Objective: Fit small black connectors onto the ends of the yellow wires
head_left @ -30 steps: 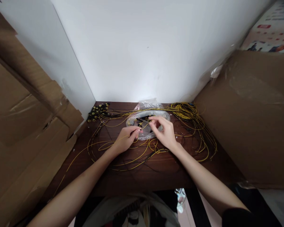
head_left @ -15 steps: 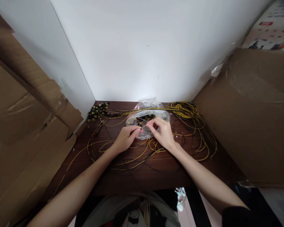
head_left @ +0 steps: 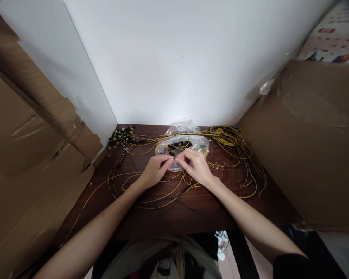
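Observation:
My left hand (head_left: 155, 170) is closed in a pinch on a thin yellow wire, part of which trails back across the hand. At its fingertips a tiny dark end shows. My right hand (head_left: 194, 164) pinches at the same spot, its fingertips nearly touching the left ones and hiding most of what lies between them. Just beyond both hands is an open clear plastic bag (head_left: 205, 142) with small black-and-yellow connectors (head_left: 177, 148) in it. Loose yellow wires (head_left: 168, 201) loop over the dark wooden tabletop (head_left: 163, 221) below the hands.
Several black-and-yellow connectors (head_left: 120, 136) lie piled at the back left. A coiled bundle of yellow wires (head_left: 228, 136) is at the back right. Cardboard stands on the left (head_left: 31, 155) and right (head_left: 302, 147), with a white panel (head_left: 180, 77) behind. Below the table edge is a plastic bag (head_left: 128, 257).
My right hand has moved left and slightly down, so its fingertips now meet the left ones. The short stretch of yellow wire between them is covered. My left hand has barely moved.

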`<state>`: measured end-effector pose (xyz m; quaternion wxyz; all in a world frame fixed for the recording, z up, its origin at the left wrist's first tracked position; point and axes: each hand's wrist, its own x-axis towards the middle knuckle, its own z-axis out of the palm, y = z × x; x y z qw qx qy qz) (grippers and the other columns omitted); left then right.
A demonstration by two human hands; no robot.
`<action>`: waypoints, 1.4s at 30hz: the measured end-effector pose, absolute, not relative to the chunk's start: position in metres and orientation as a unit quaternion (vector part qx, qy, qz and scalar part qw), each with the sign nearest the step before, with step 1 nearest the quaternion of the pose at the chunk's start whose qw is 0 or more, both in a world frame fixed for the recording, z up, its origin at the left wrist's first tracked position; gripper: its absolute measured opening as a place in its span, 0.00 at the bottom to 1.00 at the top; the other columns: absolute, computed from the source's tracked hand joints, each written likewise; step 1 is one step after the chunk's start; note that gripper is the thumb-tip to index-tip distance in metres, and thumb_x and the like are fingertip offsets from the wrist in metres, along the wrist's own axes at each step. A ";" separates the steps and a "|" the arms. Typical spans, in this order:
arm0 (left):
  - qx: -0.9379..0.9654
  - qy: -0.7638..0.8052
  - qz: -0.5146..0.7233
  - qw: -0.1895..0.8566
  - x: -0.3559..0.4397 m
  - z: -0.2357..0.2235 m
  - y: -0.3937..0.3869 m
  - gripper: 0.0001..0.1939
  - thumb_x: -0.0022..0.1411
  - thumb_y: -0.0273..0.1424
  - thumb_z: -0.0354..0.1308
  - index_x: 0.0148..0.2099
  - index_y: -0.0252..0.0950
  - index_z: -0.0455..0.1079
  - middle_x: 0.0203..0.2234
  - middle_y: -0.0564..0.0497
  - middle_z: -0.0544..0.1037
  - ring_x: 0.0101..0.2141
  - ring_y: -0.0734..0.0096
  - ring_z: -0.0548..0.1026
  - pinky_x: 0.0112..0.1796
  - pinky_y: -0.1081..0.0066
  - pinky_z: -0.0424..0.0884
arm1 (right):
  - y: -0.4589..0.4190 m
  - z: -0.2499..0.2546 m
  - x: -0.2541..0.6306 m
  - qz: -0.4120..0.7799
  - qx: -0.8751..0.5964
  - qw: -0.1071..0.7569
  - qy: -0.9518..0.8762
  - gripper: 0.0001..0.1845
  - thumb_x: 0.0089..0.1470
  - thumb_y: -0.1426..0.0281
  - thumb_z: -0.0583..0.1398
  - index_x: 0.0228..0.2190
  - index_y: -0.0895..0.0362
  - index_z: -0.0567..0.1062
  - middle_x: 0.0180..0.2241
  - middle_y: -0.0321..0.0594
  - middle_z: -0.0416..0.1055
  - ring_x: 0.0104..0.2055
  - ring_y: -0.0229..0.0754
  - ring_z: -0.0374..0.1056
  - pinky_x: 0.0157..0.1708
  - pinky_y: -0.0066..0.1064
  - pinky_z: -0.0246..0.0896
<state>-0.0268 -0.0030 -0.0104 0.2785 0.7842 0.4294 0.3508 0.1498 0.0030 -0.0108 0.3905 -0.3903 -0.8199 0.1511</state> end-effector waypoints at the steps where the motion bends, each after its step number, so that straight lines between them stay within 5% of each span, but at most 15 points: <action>1: 0.783 0.430 0.351 0.281 -0.027 -0.010 -0.003 0.16 0.62 0.31 0.44 0.24 0.32 0.66 0.18 0.55 0.68 0.23 0.76 0.65 0.28 0.76 0.59 | 0.004 -0.010 0.151 0.145 -0.398 0.395 -0.815 0.07 0.55 0.70 0.56 0.29 0.57 0.73 0.25 0.37 0.67 0.27 0.36 0.62 0.28 0.28 0.56; 7: 0.774 0.436 0.355 0.292 -0.027 -0.012 -0.003 0.16 0.62 0.32 0.45 0.33 0.32 0.72 0.19 0.54 0.69 0.23 0.75 0.66 0.28 0.76 0.60 | 0.009 -0.006 0.158 0.128 -0.442 0.443 -0.770 0.09 0.55 0.68 0.55 0.27 0.58 0.72 0.25 0.38 0.69 0.26 0.37 0.62 0.28 0.29 0.58; 14: 0.778 0.437 0.351 0.282 -0.027 -0.010 -0.004 0.16 0.62 0.33 0.46 0.28 0.32 0.71 0.19 0.54 0.70 0.23 0.75 0.67 0.28 0.76 0.60 | 0.004 -0.006 0.153 0.175 -0.380 0.392 -0.819 0.11 0.56 0.69 0.54 0.41 0.57 0.71 0.26 0.35 0.68 0.25 0.35 0.62 0.28 0.27 0.58; 21: 0.774 0.442 0.352 0.286 -0.025 -0.009 -0.004 0.15 0.61 0.32 0.47 0.31 0.32 0.72 0.21 0.53 0.73 0.24 0.75 0.67 0.29 0.76 0.61 | 0.008 -0.007 0.157 0.142 -0.407 0.377 -0.820 0.07 0.56 0.69 0.55 0.30 0.58 0.72 0.26 0.37 0.68 0.27 0.36 0.63 0.29 0.27 0.57; 27: 0.762 0.459 0.350 0.295 -0.025 -0.009 -0.005 0.15 0.61 0.32 0.47 0.35 0.33 0.74 0.22 0.52 0.74 0.24 0.74 0.68 0.28 0.76 0.62 | 0.013 -0.005 0.165 0.119 -0.450 0.429 -0.774 0.08 0.55 0.69 0.55 0.31 0.58 0.72 0.25 0.38 0.70 0.25 0.36 0.63 0.28 0.28 0.57; 32: 0.769 0.448 0.352 0.289 -0.026 -0.010 -0.005 0.15 0.61 0.33 0.47 0.34 0.33 0.74 0.21 0.53 0.74 0.24 0.74 0.69 0.27 0.77 0.62 | 0.007 -0.005 0.159 0.153 -0.393 0.380 -0.823 0.10 0.56 0.68 0.54 0.39 0.57 0.71 0.23 0.34 0.67 0.23 0.35 0.62 0.28 0.27 0.58; 42: 0.755 0.455 0.369 0.294 -0.024 -0.009 -0.005 0.15 0.61 0.33 0.48 0.35 0.33 0.74 0.30 0.50 0.78 0.30 0.70 0.72 0.34 0.74 0.65 | 0.013 -0.003 0.166 0.106 -0.446 0.393 -0.797 0.09 0.55 0.67 0.56 0.28 0.57 0.73 0.25 0.37 0.70 0.25 0.37 0.64 0.28 0.28 0.56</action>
